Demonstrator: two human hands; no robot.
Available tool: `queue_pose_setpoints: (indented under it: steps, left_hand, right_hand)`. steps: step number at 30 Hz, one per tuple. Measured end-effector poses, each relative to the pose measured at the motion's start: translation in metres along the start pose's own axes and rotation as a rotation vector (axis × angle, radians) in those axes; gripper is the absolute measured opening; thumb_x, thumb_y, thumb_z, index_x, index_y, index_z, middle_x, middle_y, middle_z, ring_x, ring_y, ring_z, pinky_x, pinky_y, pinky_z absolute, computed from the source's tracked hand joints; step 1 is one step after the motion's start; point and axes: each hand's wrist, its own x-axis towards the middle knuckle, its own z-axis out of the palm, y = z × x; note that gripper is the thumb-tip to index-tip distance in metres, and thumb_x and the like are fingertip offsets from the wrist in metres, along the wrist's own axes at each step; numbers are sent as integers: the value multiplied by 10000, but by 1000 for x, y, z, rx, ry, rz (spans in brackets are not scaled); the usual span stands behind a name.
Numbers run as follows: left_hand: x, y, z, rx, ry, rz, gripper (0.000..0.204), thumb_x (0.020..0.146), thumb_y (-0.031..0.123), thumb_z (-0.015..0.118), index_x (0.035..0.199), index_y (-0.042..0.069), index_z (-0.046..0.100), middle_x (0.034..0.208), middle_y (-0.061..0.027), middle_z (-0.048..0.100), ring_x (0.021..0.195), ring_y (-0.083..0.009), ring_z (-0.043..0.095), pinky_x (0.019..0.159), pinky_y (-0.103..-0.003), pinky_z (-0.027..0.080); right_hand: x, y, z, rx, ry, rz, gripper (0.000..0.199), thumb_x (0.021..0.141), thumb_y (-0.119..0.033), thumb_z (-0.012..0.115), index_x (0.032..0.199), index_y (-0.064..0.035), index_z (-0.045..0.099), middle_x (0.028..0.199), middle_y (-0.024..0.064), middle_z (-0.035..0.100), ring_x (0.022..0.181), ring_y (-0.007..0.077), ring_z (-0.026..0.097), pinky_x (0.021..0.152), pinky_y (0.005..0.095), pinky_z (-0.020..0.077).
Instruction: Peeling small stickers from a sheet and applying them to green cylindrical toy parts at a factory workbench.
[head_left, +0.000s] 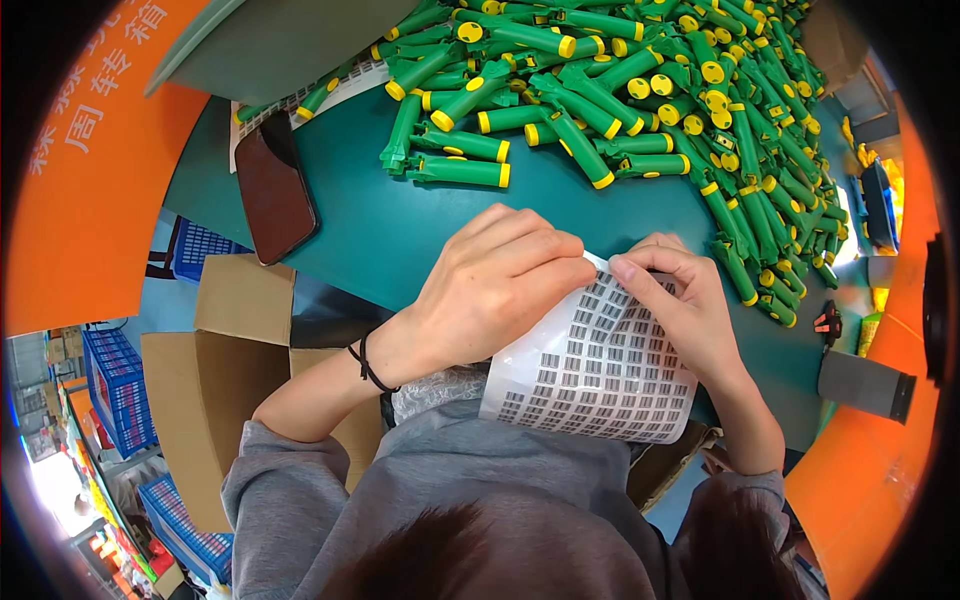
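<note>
Both hands meet over the table's near edge at a white sheet of small black-printed stickers. The sheet curves down toward my lap. My left hand has thumb and fingers closed on its upper left corner. At the upper right edge, my right hand pinches the sheet between thumb and curled fingers. Whether a single sticker is between the fingertips is too small to tell. Beyond the hands lie several loose green plastic handles with yellow ends, the closest pieces of a large pile.
A dark phone-like case lies on the green tabletop at left, near a grey panel. An open cardboard box stands below left, with blue crates beyond it. A grey object sits at the right edge.
</note>
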Motion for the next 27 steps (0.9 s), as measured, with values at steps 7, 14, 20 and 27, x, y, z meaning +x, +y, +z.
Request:
queue_pose_setpoints:
  steps: [7,14,20,27]
  left_hand:
    - [5,3,4,-43,-1,-86,138,743,69,729,856,61,649,889,-24,624,816,-192,586,695,-323,452]
    - [4,2,2,57,-84,-22,170,773,92,683,923,41,623,957,-57,610,869,-221,575,726,-334,452]
    - [-1,-2,-5,125,-59,66,174,778,78,678,929,47,597,971,-63,604,868,-240,573,735,-341,460]
    - [1,-6,-24,-630,134,-627,95,872,85,684,926,28,631,887,-9,637,803,-96,570,697,-242,438]
  right_hand:
    - [-1,0,0,-25,4,-20,151,888,-118,668,908,28,701,840,36,624,874,134,502,806,270,387]
    - [4,2,3,-117,22,-40,150,881,-128,667,903,15,706,821,36,622,868,140,507,802,274,390]
    - [26,-7,10,-276,191,-225,163,837,-140,714,928,-8,686,909,61,610,892,172,525,797,306,423]
    - [65,-6,12,-832,392,-548,335,739,-204,804,980,-43,638,1022,84,567,978,298,536,852,377,433]
